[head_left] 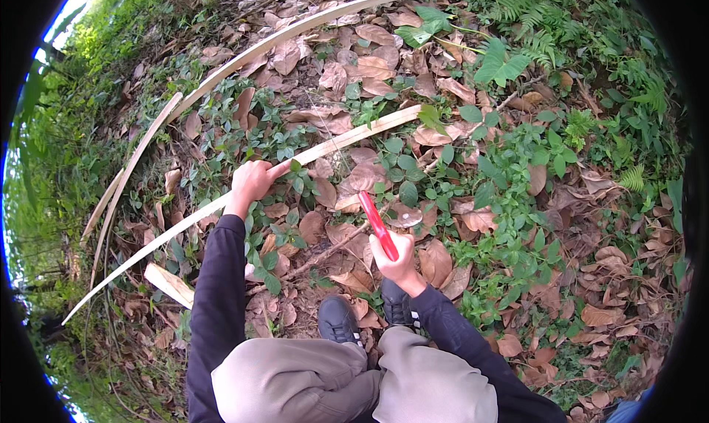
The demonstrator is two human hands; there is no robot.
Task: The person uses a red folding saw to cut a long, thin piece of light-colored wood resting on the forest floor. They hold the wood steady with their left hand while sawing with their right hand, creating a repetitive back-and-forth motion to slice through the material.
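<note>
- Across the leaf-strewn ground [436,264]: one long wooden strip [354,136], running lower left to upper centre.
- Left grip [251,181]: closed around the wooden strip mid-length, which I, watching remotely, read as steadying it.
- Right grip [396,262]: clenched on a red tool [379,227], held apart from the wood, presumably for clearance.
- Finish: pale, slender, seemingly barkless, thinner at lower left; I suspect the lens exaggerates its bow.
</note>
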